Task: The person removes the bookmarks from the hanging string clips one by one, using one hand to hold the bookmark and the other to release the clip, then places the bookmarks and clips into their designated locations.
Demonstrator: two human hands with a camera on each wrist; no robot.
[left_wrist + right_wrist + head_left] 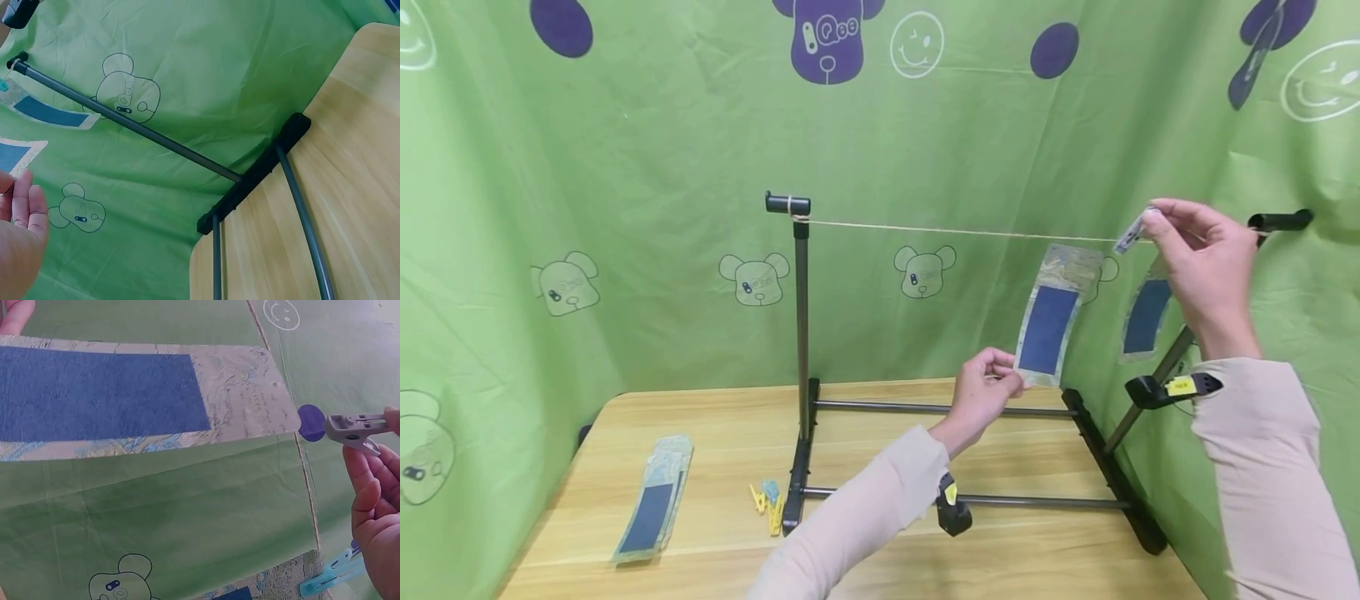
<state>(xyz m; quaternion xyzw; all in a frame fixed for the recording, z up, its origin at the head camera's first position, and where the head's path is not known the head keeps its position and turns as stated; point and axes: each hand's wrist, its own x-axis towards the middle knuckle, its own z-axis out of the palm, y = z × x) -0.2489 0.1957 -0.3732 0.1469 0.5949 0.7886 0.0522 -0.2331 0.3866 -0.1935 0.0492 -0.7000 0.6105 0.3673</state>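
My left hand pinches the lower end of a pale grey patterned strip with a dark blue panel. The strip's upper end reaches just below a thin string and overlaps it in the right wrist view. Between thumb and fingertips, my right hand holds a grey clothespin, its nose pointing at the strip's top corner, a small distance off. Another strip with a blue panel hangs farther right on the string, held by a light blue clothespin.
The string runs between two black posts of a stand on the wooden table. Several yellow clothespins and a blue one lie by its left foot. At the table's left lie overlapping blue-panelled strips. Green curtain surrounds everything.
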